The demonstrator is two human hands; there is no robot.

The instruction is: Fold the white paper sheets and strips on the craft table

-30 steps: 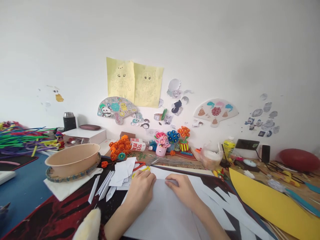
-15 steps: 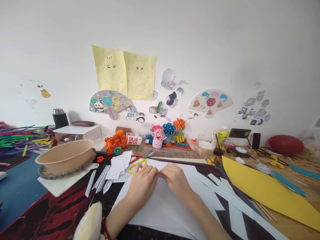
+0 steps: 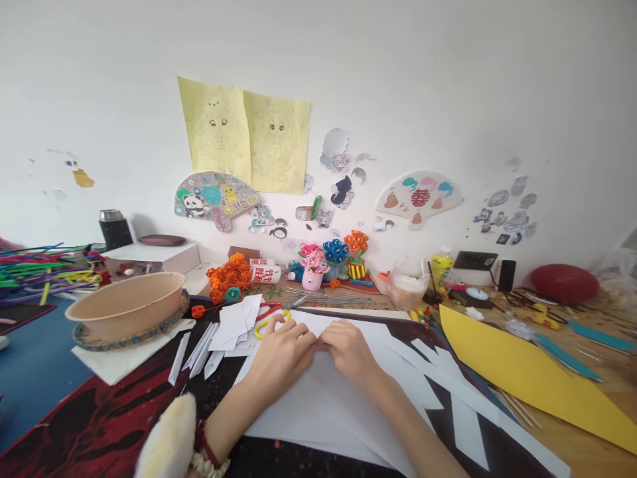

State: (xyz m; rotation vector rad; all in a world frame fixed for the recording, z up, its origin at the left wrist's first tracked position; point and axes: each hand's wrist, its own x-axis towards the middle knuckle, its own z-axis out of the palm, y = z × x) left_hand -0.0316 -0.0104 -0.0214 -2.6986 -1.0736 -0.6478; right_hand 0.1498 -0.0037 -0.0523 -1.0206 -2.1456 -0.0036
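Both hands meet over a large white paper sheet [image 3: 308, 405] lying on the dark mat. My left hand [image 3: 286, 348] is closed, its thumb and fingers pressed together and its knuckles toward the wall. Close against it, my right hand [image 3: 348, 345] is closed in a pinch as well, fingertips touching the left ones. Whatever sits between the fingertips is hidden by the fingers. Just behind my left hand are yellow-handled scissors [image 3: 265, 326], partly covered. Left of them lies a pile of small white paper pieces [image 3: 233, 328] with narrow folded paper strips [image 3: 202, 348].
A beige basin [image 3: 127, 305] stands on the left. White paper offcuts [image 3: 468, 421] and a yellow sheet [image 3: 527, 372] lie on the right. Craft flowers in small pots [image 3: 312, 279] line the wall, beside orange flowers [image 3: 229, 279]. A pale fluffy thing [image 3: 166, 438] is near my left forearm.
The view has shifted slightly, so the scene sits a little higher. Both hands stay together over the sheet, with only slight finger movement.
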